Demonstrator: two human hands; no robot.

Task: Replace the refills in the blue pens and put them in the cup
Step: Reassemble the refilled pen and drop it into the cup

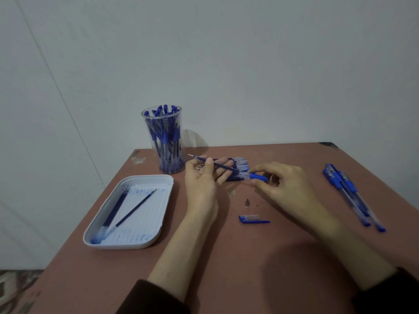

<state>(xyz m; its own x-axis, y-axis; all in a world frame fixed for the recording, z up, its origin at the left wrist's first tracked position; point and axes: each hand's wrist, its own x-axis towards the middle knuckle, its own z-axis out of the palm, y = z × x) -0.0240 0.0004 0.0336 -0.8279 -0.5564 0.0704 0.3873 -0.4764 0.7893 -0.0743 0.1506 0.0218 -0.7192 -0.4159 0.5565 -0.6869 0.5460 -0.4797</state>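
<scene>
Where the reddish-brown table is set against a grey wall, its left and far edges are seen in full, and a broad stretch of its top is left open between the two forearms. A white tray is placed close to the left edge, with two dark refills laid slantwise in it. A clear cup, packed with upright blue pens, is stood by the far left corner, just behind the tray. The left hand is held with fingers extended under a refill, which is pinned by the thumb. The right hand is curled, and a pen barrel is pinched at its blue grip, its clear end being met by the refill. A bundle of pens is laid near the right edge. A row of refills is lined up behind the hands. A blue cap is left lying between the forearms.
</scene>
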